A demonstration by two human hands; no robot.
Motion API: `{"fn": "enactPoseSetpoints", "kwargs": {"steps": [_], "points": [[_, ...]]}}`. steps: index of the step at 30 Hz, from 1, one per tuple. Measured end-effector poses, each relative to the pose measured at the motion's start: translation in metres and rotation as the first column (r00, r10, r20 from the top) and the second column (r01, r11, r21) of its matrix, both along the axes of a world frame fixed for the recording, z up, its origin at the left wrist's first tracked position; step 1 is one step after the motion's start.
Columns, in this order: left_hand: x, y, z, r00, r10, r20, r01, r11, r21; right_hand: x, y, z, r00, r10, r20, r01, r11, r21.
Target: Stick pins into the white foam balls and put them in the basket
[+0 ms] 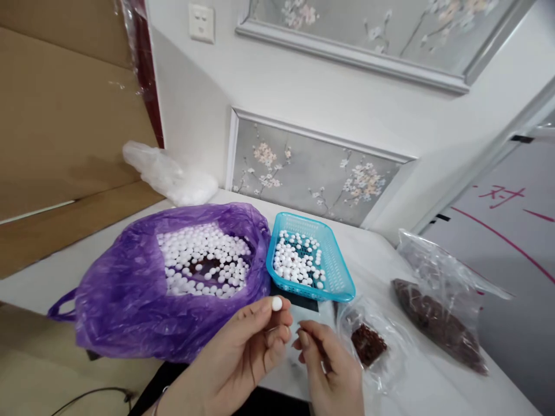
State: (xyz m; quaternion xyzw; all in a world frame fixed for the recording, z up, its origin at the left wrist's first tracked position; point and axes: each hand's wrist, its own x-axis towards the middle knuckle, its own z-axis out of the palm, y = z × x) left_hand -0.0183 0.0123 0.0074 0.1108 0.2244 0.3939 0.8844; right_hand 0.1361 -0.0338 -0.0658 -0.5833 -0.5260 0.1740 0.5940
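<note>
Between the thumb and fingertips of my left hand point(249, 349) is a small white ball point(276, 303). My right hand point(327, 361) is just to its right, thumb and index finger pinched together; whatever they hold is too small to make out. Behind my left hand a purple plastic bag point(125, 271) lies wide open, full of similar white balls point(191, 242). A blue plastic basket point(342, 277) stands beyond my hands, with more white balls point(295, 263) in it. To the right of my right hand, a clear bag holds small reddish-brown pieces point(368, 345).
A larger clear bag of dark brown material point(437, 318) lies at the right of the white table point(433, 387). A crumpled white plastic bag point(169, 173) rests against the wall at the back left. Cardboard point(65, 115) stands at the left, and a whiteboard point(511, 231) at the right.
</note>
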Motion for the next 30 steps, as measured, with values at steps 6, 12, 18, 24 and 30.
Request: {"fn": "enactPoseSetpoints", "kwargs": {"steps": [6,12,18,24,30], "points": [[-0.007,0.0,-0.001,0.995,0.094,-0.042,-0.091,0.993,0.074,0.002,0.007,-0.02,0.997,0.04,-0.067,-0.049,0.989,-0.136],[-0.011,0.0,-0.002,0.917,0.306,-0.255,-0.2,0.907,0.37,0.002,0.009,-0.022,0.999,0.037,-0.028,-0.04,0.993,-0.113],[-0.02,-0.005,0.001,0.808,0.449,-0.38,-0.23,0.836,0.498,0.002,0.008,-0.022,0.999,-0.028,-0.027,0.024,0.989,-0.148],[-0.026,-0.009,-0.003,0.872,0.359,-0.332,-0.138,0.831,0.539,0.002,0.006,-0.023,1.0,-0.011,0.018,0.013,0.99,-0.138],[-0.014,-0.009,0.009,0.921,0.271,-0.28,-0.125,0.886,0.447,-0.003,0.012,-0.021,0.996,0.044,0.082,-0.037,0.995,-0.094]]}}
